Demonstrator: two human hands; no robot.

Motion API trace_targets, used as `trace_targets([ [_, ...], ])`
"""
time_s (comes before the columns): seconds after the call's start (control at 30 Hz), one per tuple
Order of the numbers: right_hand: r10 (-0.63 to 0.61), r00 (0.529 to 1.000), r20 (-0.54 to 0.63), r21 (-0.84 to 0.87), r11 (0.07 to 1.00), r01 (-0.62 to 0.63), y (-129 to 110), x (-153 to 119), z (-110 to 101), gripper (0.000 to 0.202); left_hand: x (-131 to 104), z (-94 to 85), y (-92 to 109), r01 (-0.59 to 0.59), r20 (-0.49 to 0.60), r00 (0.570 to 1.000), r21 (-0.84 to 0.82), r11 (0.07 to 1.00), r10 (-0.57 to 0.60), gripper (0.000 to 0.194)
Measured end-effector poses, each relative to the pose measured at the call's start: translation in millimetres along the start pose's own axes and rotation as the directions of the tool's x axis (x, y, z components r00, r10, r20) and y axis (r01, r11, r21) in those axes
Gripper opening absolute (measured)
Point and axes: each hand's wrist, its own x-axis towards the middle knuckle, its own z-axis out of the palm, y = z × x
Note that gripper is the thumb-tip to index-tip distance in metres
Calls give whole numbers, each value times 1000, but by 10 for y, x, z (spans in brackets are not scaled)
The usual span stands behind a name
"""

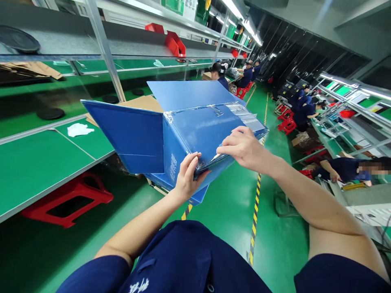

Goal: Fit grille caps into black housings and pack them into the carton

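A large blue cardboard box (210, 126) is tilted in front of me, its side flap (131, 138) and another flap (192, 94) standing open. Clear tape (200, 109) shines along its edges, and a pale label (241, 110) is at its far end. My left hand (190, 178) grips the near corner, thumb beneath and fingers above. Over the near edge, my right hand (246, 148) has its fingers pinched together against the blue surface. Whatever lies between those fingertips is too small to make out.
A green workbench (55, 162) runs along the left, with a white cloth (80, 130) on it and a red stool (70, 199) underneath. Red bins (175, 44) sit on the shelf above. Striped tape (255, 219) marks the floor. Several people in dark blue work farther off.
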Motion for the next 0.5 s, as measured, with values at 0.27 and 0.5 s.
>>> trace_targets([
  [0.27, -141, 983, 120, -63, 987, 149, 105, 353, -159, 27, 9, -12, -25, -4, 18, 1000, 8, 1000, 4, 98],
  [0.5, -100, 971, 217, -101, 987, 125, 336, 249, -179, 29, 29, -2, -11, -18, 6, 1000, 13, 1000, 18, 99],
])
